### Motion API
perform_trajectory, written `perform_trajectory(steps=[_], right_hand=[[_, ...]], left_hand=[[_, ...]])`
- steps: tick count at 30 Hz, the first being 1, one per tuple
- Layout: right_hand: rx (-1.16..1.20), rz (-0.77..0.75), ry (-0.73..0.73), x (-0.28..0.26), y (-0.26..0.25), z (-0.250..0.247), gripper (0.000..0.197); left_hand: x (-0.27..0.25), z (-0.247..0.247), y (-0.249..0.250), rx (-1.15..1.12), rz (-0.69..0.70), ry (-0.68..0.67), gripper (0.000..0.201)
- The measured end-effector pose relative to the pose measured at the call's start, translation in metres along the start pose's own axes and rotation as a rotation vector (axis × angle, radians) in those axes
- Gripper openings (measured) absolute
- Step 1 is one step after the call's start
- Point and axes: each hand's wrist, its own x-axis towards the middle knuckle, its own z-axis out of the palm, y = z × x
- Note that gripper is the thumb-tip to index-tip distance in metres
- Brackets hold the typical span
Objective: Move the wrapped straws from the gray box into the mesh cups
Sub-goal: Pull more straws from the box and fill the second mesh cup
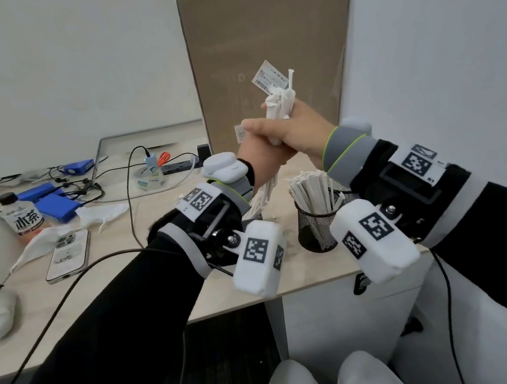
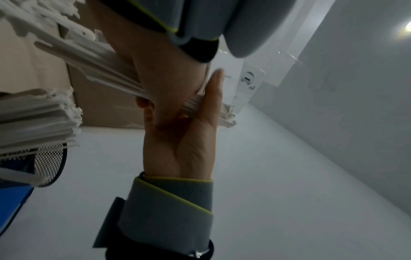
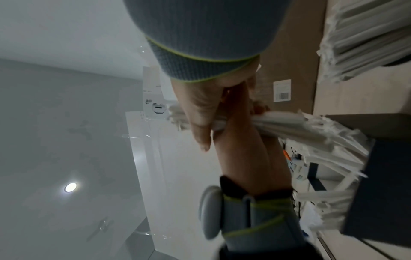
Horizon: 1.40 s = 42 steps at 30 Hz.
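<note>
**Both Hands on One Bundle of Straws Above the Cups**

The person held a thick bundle of wrapped straws upright in the air, over the near right corner of the desk. The right hand had its fingers curled round the upper part of the bundle, its thumb stretched out leftward across the other hand. The left hand gripped lower down, fingers wrapped round the same bundle, and the two hands touched. I judged the double grip was meant to square up the loose paper sleeves, so they would drop in together rather than fan out.

The twisted wrapper ends stuck out above the right hand; the lower ends splayed below the left wrist, towards a second container that the left forearm mostly hid. Whether that was another cup or the gray box I could not tell from where I stood.

Just beneath the right wrist, at the desk's right edge, stood a black mesh cup, already packed with straws. A tall cardboard box stood behind the hands at the desk's back edge. Towards the left edge lay a phone and a drink bottle, well apart from the work.
</note>
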Motion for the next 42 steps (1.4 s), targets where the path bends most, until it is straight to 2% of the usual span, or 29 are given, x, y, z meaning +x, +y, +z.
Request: perform_trajectory(steps=[2, 3, 5, 7, 9, 12, 15, 18, 20, 24, 27, 32, 42], right_hand=[[-0.024, -0.014, 0.118, 0.002, 0.007, -0.003, 0.057], [-0.049, -0.030, 0.176, 0.000, 0.010, -0.005, 0.052], [-0.088, -0.083, 0.240, -0.002, 0.014, -0.010, 0.028], [-0.085, -0.136, 0.236, -0.005, 0.015, -0.018, 0.009], [-0.046, -0.154, 0.226, -0.008, 0.018, -0.025, 0.012], [0.094, -0.159, 0.237, -0.010, 0.023, -0.035, 0.016], [0.270, -0.153, 0.302, -0.010, 0.027, -0.052, 0.022], [0.330, -0.161, 0.397, -0.008, 0.036, -0.075, 0.022], [0.293, -0.163, 0.423, -0.008, 0.045, -0.085, 0.022], [0.268, -0.165, 0.388, -0.009, 0.054, -0.082, 0.024], [0.254, -0.170, 0.346, -0.009, 0.059, -0.073, 0.025], [0.137, -0.178, 0.260, -0.009, 0.063, -0.061, 0.022], [0.034, -0.102, 0.147, -0.004, 0.082, -0.049, 0.020]], left_hand=[[0.003, 0.006, 0.000, 0.037, 0.007, -0.010, 0.052], [0.002, 0.010, 0.003, 0.017, 0.011, -0.035, 0.049], [-0.002, 0.018, 0.012, -0.014, 0.023, -0.072, 0.041], [-0.003, 0.029, 0.014, -0.043, 0.028, -0.124, 0.041], [-0.005, 0.036, 0.014, -0.050, 0.075, -0.186, 0.054], [-0.003, 0.042, 0.008, -0.102, 0.029, -0.285, 0.060], [-0.001, 0.045, -0.008, -0.011, 0.002, -0.350, 0.074], [-0.004, 0.046, -0.028, 0.121, -0.027, -0.306, 0.076], [-0.006, 0.046, -0.037, 0.219, -0.033, -0.287, 0.087], [-0.008, 0.050, -0.050, 0.442, -0.071, -0.339, 0.116], [-0.013, 0.053, -0.058, 0.552, -0.086, -0.382, 0.126], [-0.019, 0.058, -0.068, 0.542, -0.160, -0.402, 0.126], [-0.017, 0.059, -0.078, 0.373, -0.208, -0.397, 0.120]])
